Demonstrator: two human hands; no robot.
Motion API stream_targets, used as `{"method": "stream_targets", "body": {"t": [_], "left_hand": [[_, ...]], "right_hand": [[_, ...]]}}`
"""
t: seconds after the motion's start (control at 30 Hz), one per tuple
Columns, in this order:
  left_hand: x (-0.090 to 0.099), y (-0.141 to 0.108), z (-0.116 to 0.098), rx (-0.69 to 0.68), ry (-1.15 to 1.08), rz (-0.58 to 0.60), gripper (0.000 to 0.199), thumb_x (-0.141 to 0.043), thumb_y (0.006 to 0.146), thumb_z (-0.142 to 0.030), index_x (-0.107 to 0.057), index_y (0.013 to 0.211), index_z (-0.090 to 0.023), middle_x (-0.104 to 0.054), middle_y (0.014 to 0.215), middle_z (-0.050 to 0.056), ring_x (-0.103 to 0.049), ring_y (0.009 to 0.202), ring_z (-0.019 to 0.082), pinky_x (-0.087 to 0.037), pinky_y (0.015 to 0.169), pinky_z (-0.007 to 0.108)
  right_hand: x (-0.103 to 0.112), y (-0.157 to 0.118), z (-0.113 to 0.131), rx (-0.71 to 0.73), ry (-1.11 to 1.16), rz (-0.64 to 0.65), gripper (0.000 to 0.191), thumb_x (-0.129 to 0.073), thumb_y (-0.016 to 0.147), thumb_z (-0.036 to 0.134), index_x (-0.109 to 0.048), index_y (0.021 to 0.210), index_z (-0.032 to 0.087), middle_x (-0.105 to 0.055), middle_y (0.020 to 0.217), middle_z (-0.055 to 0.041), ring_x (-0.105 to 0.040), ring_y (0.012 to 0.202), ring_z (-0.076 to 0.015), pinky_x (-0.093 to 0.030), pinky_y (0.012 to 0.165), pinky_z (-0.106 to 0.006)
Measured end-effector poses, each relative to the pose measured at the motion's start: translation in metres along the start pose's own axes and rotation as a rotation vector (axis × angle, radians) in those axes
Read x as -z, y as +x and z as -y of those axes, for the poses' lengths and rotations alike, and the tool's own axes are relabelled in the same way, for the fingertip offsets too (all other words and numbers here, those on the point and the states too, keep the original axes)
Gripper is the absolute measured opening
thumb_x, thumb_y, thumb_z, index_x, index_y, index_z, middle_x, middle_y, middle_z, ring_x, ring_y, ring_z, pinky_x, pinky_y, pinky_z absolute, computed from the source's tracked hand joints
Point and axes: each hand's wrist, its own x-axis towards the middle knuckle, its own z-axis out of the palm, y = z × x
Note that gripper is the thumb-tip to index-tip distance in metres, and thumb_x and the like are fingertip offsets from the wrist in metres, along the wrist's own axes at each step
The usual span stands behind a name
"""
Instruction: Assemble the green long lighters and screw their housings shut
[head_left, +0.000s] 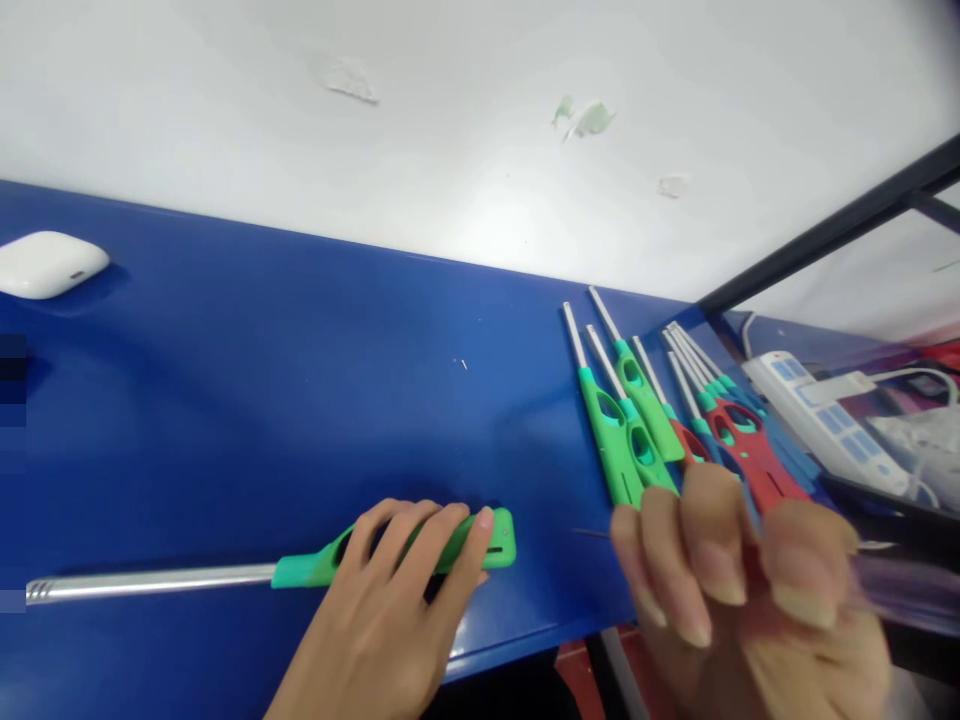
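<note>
My left hand (pixel 409 590) lies over the handle of a green long-necked gas lighter (pixel 304 570), its fingers curled around it. The lighter rests flat on the blue table, metal tube pointing left and handle end to the right. My right hand (pixel 739 590) is raised at the right, blurred, with its fingers curled closed. A thin dark metal pin (pixel 591 532) pokes out of it toward the left; the rest of that pin is hidden by the fingers. Behind the right hand lie several more lighters, among them a green one (pixel 607 435) and a red one (pixel 765 465).
A white earbud case (pixel 52 265) sits at the far left. A white power strip (pixel 829 420) with a plugged-in cable lies at the right by a black metal frame (pixel 832 225). A white wall (pixel 465 130) bounds the blue table (pixel 300 400) at the back.
</note>
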Motion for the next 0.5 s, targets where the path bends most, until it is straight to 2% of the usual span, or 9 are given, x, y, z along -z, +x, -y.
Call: {"method": "stream_targets", "body": {"t": [0.07,0.17,0.37,0.5], "left_hand": [[0.0,-0.002,0.001,0.004,0.0,0.005,0.04,-0.036,0.106,-0.013,-0.06,0.138,-0.017,-0.069,0.124,0.006,-0.058,0.112,0.025,-0.038,0.101,0.042],[-0.001,-0.006,0.001,0.006,-0.001,-0.001,0.042,-0.031,0.107,-0.014,-0.062,0.135,-0.017,-0.07,0.121,0.007,-0.058,0.112,0.025,-0.037,0.101,0.042],[0.0,-0.003,0.0,0.016,-0.011,0.005,0.042,-0.033,0.105,-0.01,-0.063,0.134,-0.019,-0.071,0.119,0.006,-0.059,0.111,0.024,-0.038,0.101,0.042],[0.001,0.0,-0.001,0.012,-0.012,0.003,0.042,-0.033,0.105,-0.01,-0.063,0.133,-0.019,-0.071,0.12,0.006,-0.059,0.112,0.023,-0.038,0.102,0.042]], "right_hand": [[-0.014,-0.002,-0.008,0.006,0.061,-0.074,0.023,-0.058,0.101,0.04,-0.051,0.084,0.028,-0.032,0.063,0.0054,-0.021,0.044,-0.0116,-0.023,0.038,-0.029],[-0.023,-0.007,-0.021,0.0,0.106,-0.028,0.013,-0.058,0.103,0.031,-0.053,0.091,0.028,-0.037,0.062,0.0057,-0.022,0.045,-0.0119,-0.024,0.04,-0.028],[-0.02,-0.012,-0.033,-0.006,0.084,0.08,0.012,-0.047,0.107,0.033,-0.054,0.099,0.029,-0.039,0.063,0.0057,-0.036,0.048,-0.0119,-0.038,0.045,-0.025],[-0.02,-0.013,-0.038,0.005,0.102,0.096,0.011,-0.047,0.107,0.031,-0.056,0.102,0.028,-0.041,0.065,0.0052,-0.04,0.051,-0.0119,-0.041,0.047,-0.025]]}}
